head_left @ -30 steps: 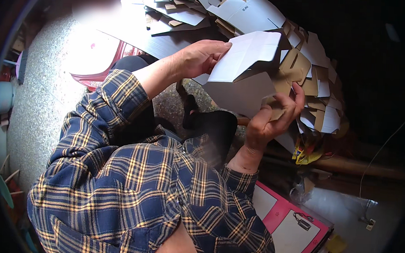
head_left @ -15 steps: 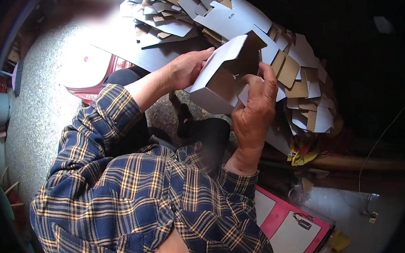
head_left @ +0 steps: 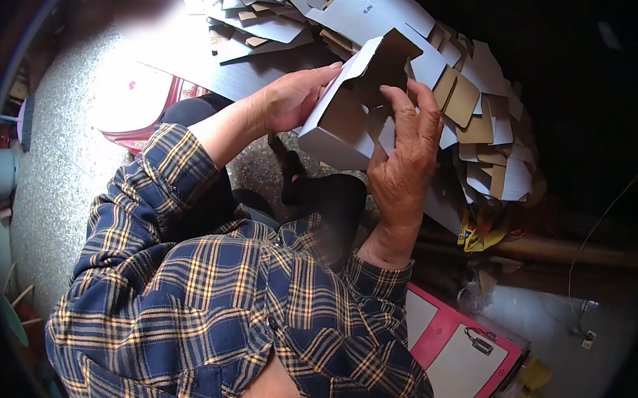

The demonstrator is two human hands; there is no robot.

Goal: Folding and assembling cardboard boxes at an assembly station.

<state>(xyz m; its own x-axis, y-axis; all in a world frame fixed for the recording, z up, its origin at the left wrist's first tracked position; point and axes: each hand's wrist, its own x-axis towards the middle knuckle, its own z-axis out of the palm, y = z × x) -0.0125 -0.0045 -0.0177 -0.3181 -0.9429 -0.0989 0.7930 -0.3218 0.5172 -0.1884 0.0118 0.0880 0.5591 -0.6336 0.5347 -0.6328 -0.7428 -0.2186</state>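
A cardboard box (head_left: 333,144), white outside and brown inside, is held tilted before my chest with its open side up and its flaps raised. My left hand (head_left: 300,96) is closed on its left wall, the thumb along the upper edge. At its right side is my right hand (head_left: 408,157), with bent fingers reaching over the opening and the thumb beside a small white flap. The right wall is largely hidden behind that hand. Just beyond lies a large heap of flattened white and brown cardboard boxes (head_left: 383,24).
A grey tabletop (head_left: 231,80) supports the heap. At left, a red-rimmed stool (head_left: 141,124) stands on the speckled floor (head_left: 56,187). A pink-and-white case (head_left: 462,351) sits at lower right. A yellow wrapper (head_left: 479,238) hangs below the heap.
The box has tipped slightly, showing more of its inside. My right hand's fingers have lifted and straightened somewhat over the opening. The left hand keeps its hold.
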